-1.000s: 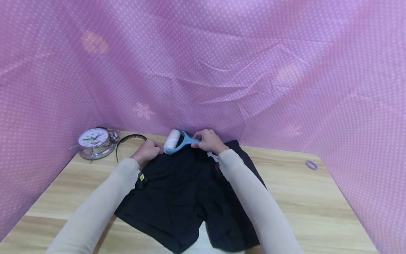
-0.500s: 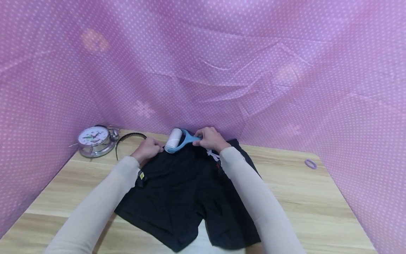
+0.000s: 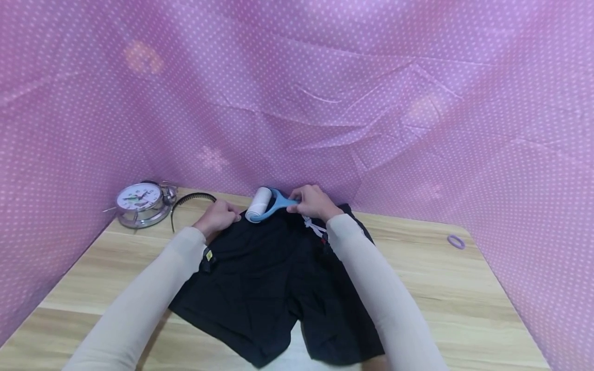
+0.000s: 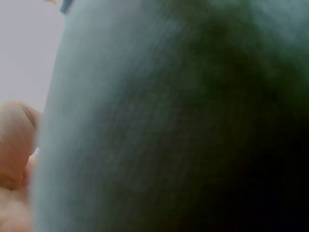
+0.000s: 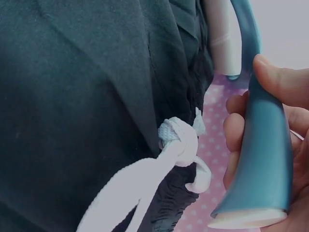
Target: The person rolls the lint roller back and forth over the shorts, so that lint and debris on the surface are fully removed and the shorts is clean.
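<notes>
One clock [image 3: 141, 197] lies near a headband [image 3: 190, 196]; left hand [image 3: 217, 216] holds shorts [image 3: 260, 273], right hand [image 3: 314, 201] roller [image 3: 259, 202]

Head camera: faces forward and down across the tabletop [image 3: 455, 293] toward its far edge. Wrist cameras: very close. Head and right-wrist views share the roller [image 3: 258, 204].

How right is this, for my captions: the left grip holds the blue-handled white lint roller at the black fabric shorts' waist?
Not the left grip: the right grip holds the roller at the waist of the shorts, as the head view shows.
</notes>
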Demonstrator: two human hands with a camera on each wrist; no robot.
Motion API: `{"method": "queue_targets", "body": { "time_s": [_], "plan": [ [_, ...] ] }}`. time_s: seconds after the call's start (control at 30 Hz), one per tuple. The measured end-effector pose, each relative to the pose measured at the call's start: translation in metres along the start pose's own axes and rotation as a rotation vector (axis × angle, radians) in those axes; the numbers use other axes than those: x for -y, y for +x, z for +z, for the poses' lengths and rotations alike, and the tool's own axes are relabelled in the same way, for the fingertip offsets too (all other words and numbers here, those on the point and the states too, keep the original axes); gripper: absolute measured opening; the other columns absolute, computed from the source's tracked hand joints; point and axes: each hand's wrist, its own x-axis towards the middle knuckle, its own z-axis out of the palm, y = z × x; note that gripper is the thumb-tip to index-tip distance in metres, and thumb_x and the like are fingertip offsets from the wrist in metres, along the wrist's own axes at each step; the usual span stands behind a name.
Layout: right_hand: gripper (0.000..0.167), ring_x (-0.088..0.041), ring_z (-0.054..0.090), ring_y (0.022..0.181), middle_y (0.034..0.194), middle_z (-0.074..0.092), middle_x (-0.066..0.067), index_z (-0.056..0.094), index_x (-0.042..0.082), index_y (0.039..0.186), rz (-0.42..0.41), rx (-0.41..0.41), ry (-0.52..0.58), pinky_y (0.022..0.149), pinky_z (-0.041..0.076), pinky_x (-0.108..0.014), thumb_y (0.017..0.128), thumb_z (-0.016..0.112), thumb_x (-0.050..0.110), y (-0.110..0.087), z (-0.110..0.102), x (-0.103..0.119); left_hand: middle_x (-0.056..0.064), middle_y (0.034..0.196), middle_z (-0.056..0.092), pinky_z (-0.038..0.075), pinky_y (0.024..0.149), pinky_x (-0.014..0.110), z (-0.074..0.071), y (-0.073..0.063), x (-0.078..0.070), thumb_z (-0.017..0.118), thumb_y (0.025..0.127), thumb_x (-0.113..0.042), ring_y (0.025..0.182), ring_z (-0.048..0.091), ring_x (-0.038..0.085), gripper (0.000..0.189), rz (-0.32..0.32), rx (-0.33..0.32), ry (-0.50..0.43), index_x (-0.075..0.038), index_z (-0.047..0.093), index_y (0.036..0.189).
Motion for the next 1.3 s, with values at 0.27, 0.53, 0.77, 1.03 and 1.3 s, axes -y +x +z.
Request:
{"method": "queue_targets", "body": {
  "time_s": [0.27, 0.53, 0.77, 1.03, 1.3],
  "plan": [
    [0.020, -0.013, 0.058, 0.062, 0.076, 0.072, 0.001, 0.076, 0.018, 0.104, -0.019, 0.005, -0.010, 0.061, 0.047, -0.028, 0.090, 0.077, 0.032, 0.001, -0.001, -0.002, 0.022, 0.128, 0.066, 0.048, 0.105, 0.047, 0.001, -0.002, 0.002, 0.057, 0.096, -0.017, 0.121, 0.058, 0.035, 0.033, -0.030, 0.027, -0.024, 0.003, 0.070, 0.118],
    [0.018, -0.012, 0.059, 0.062, 0.078, 0.074, 0.000, 0.075, 0.017, 0.103, -0.017, 0.007, -0.018, 0.061, 0.048, -0.027, 0.091, 0.076, 0.030, -0.001, 0.001, -0.007, 0.023, 0.131, 0.064, 0.048, 0.106, 0.048, 0.002, -0.002, 0.002, 0.057, 0.097, -0.017, 0.121, 0.058, 0.036, 0.035, -0.034, 0.038, -0.019, 0.005, 0.068, 0.122],
    [0.015, -0.014, 0.060, 0.066, 0.078, 0.072, 0.005, 0.074, 0.018, 0.099, -0.022, -0.006, -0.029, 0.063, 0.049, -0.028, 0.090, 0.076, 0.029, -0.003, -0.001, -0.009, 0.023, 0.131, 0.065, 0.048, 0.107, 0.048, 0.003, -0.003, 0.002, 0.056, 0.097, -0.017, 0.122, 0.058, 0.036, 0.035, -0.035, 0.037, -0.027, 0.005, 0.067, 0.122],
    [0.013, -0.015, 0.060, 0.069, 0.081, 0.073, 0.004, 0.074, 0.019, 0.099, -0.003, 0.017, -0.016, 0.066, 0.049, -0.029, 0.091, 0.075, 0.028, -0.006, -0.009, -0.013, 0.022, 0.129, 0.066, 0.048, 0.106, 0.047, 0.002, -0.001, 0.000, 0.057, 0.096, -0.017, 0.121, 0.058, 0.034, 0.033, -0.027, 0.032, -0.012, 0.004, 0.070, 0.119],
    [0.015, -0.014, 0.062, 0.073, 0.081, 0.074, 0.006, 0.075, 0.019, 0.100, 0.000, 0.023, -0.015, 0.068, 0.050, -0.029, 0.089, 0.077, 0.029, -0.009, -0.016, -0.016, 0.021, 0.130, 0.065, 0.048, 0.107, 0.048, 0.000, 0.000, -0.001, 0.056, 0.098, -0.016, 0.121, 0.058, 0.033, 0.032, -0.028, 0.049, 0.010, 0.003, 0.070, 0.120]
  ]
}}
